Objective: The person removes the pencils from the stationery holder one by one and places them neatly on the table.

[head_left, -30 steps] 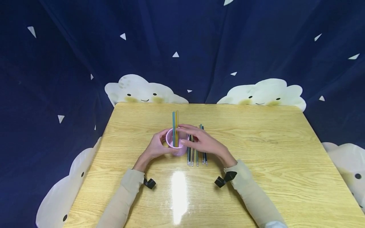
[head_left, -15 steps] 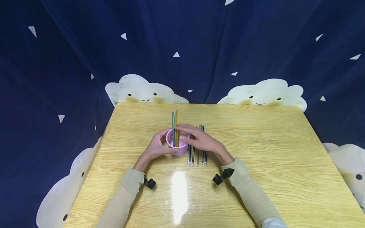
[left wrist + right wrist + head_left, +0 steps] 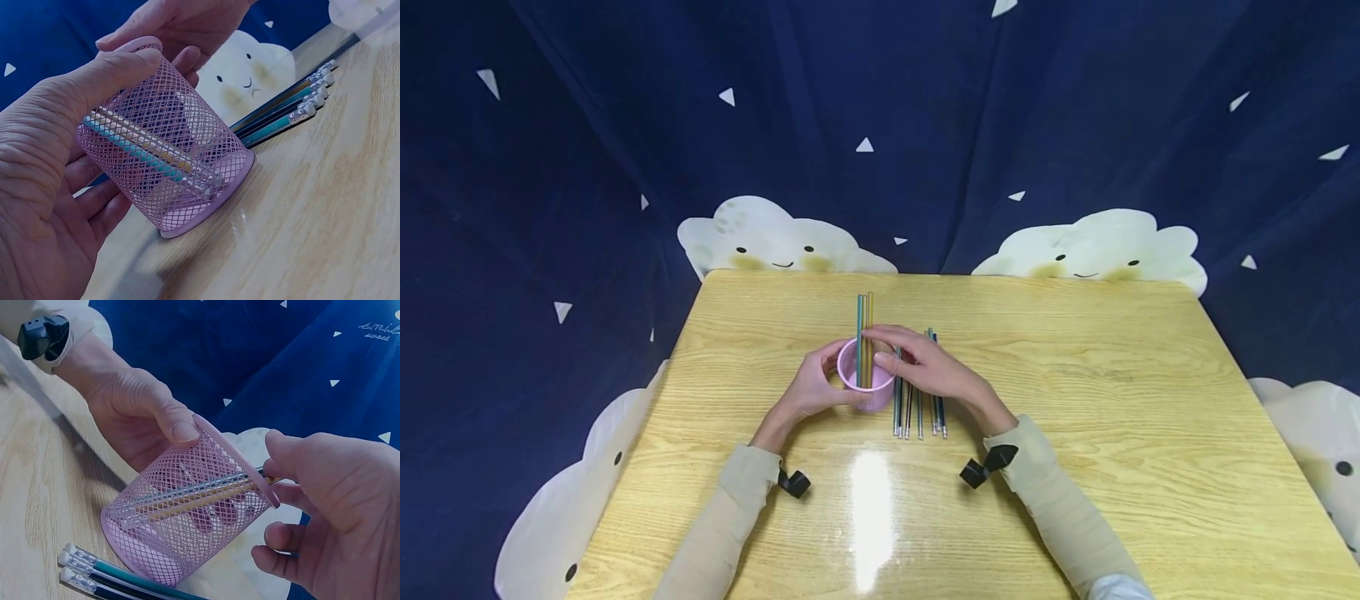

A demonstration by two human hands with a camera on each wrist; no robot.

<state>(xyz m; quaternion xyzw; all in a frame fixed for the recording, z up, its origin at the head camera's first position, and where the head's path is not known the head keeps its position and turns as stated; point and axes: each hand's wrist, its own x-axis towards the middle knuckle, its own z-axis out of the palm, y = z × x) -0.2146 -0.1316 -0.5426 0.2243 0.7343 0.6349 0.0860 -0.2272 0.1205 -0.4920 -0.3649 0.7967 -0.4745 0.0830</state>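
My left hand (image 3: 812,383) grips a pink mesh pencil cup (image 3: 169,144), its thumb at the rim and the other fingers around the wall. The cup stands on the table with several pencils (image 3: 861,342) upright in it, teal and yellow-orange among them. At the mouth of the cup, my right hand (image 3: 928,367) has its fingertips at these pencils, the index finger across them and the thumb close by. The rim and fingers partly hide this contact in the right wrist view. Through the mesh, the pencils (image 3: 194,497) lean against the wall.
Just right of the cup, several dark and teal pencils (image 3: 919,417) lie side by side, their eraser ends toward me. They lie on a light wooden table (image 3: 1112,400). A dark blue curtain (image 3: 805,125) with clouds hangs behind the table.
My right fingertips have moved slightly up along the pencils. The pencils in the cup have shifted a little right and stand more apart. My left hand and the cup stay nearly still.
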